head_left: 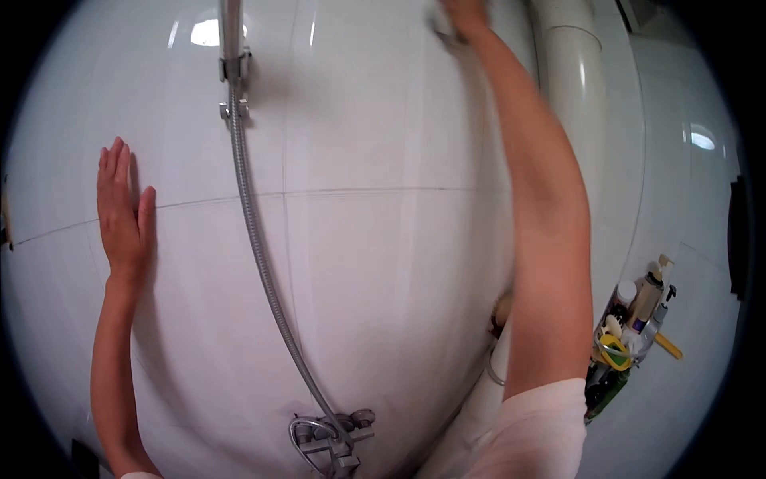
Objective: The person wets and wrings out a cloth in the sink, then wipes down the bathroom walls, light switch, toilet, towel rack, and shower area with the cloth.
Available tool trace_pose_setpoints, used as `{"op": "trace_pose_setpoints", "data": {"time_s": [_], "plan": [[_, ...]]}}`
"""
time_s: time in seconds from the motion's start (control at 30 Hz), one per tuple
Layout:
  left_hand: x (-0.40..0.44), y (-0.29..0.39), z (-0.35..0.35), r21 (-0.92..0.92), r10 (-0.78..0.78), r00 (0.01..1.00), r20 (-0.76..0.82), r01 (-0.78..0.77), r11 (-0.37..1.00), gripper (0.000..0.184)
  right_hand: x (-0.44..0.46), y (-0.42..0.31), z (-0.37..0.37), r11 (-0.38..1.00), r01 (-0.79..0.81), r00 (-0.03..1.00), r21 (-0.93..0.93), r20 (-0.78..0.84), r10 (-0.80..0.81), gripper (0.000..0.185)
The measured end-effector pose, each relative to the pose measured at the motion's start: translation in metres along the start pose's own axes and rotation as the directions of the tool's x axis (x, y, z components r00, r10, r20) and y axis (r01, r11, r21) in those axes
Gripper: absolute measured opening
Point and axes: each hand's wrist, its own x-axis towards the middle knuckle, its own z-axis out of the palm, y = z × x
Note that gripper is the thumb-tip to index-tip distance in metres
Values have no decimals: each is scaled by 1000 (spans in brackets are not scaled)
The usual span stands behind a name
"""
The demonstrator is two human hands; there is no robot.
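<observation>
My left hand (124, 219) lies against the white tiled wall (359, 263) with its fingers stretched upward and the thumb apart. It holds nothing. At the top edge of the view, my right hand (469, 17) is high on the same wall, partly cut off and smeared by motion. A thin greyish object (444, 33) shows at its fingers, too blurred to name. Between my arms hangs a metal shower hose (259, 247), running down from a shower bar (231, 36) to a chrome mixer tap (339, 439).
A thick white pipe (576, 88) runs down the corner behind my right arm. On the right, a wall rack (614, 351) holds several bottles and brushes. A round brownish item (500, 311) sits partly hidden behind my right forearm. A dark object (738, 238) lines the right edge.
</observation>
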Motion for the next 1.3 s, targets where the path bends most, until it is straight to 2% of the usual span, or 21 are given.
{"op": "trace_pose_setpoints", "data": {"time_s": [0.03, 0.07, 0.1, 0.17, 0.27, 0.37, 0.53, 0.6, 0.67, 0.73, 0.8, 0.9, 0.97, 1.03, 1.13, 1.2, 1.27, 1.3], "plan": [[-1, 0, 1, 2, 8, 1000, -7, -8, 1000, 50, -19, 49, -73, 885, 136, 977, -445, -88, -194, 24], [-1, -1, 1, 2, 15, 1000, -12, -15, 1000, 50, -35, 99, -145, 579, 89, 909, -810, -171, -379, 36], [0, -1, 1, 1, 24, 1000, -15, -24, 1000, 49, -70, 102, -169, 684, -214, 950, -697, -310, -19, 47], [0, -2, 2, 4, 40, 999, -30, -40, 999, 48, -138, 119, -165, 681, -427, 837, -595, -545, 48, 43], [-5, -9, 12, 59, 64, 996, -58, -61, 996, 47, -209, 130, -147, 658, -308, 862, -687, -494, -112, 46], [-4, -8, 13, 30, 93, 991, -95, -91, 995, 47, -268, 138, -129, 630, -344, 838, -696, -531, -128, 48], [-6, -12, 16, 20, 126, 981, -147, -125, 992, 48, -410, 135, -98, 699, -393, 830, -597, -557, -9, 51], [-8, -20, 21, 39, 151, 973, -172, -147, 988, 46, -486, 140, -85, 676, -386, 855, -627, -519, 7, 53], [-8, -27, 28, 17, 153, 969, -192, -153, 988, 47, -572, 140, -72, 657, -458, 849, -598, -513, 125, 55], [-9, -33, 32, 9, 147, 968, -205, -148, 989, 47, -662, 155, -64, 603, -589, 776, -538, -584, 236, 54], [-8, -33, 32, 10, 139, 969, -207, -140, 990, 47, -709, 148, -44, 597, -767, 547, -234, -724, 420, 52], [-8, -25, 25, -22, 132, 964, -229, -141, 990, 47, -675, 133, -12, 720, -620, 683, -311, -666, 300, 49], [-9, -24, 26, -43, 153, 958, -241, -168, 985, 47, -609, 102, 3, 747, -285, 917, -601, -398, 30, 48], [-8, -22, 24, -80, 155, 956, -250, -180, 980, 46, -528, 53, 23, 764, -43, 983, -643, -162, -81, 44], [-12, -18, 18, -141, 120, 962, -245, -157, 977, 46, -479, 21, 54, 719, 264, 964, -643, 144, -225, 54], [-17, -18, 13, -207, 65, 972, -225, -113, 972, 46, -486, 17, 66, 689, 363, 932, -627, 255, -258, 61], [-28, -23, -3, -294, 5, 981, -192, -62, 954, 46, -522, 40, 60, 688, 313, 946, -655, 151, -287, 54], [-37, -17, -22, -257, 108, 970, -217, -164, 952, 43, -548, 57, 56, 684, 291, 947, -669, 100, -306, 50]]}}
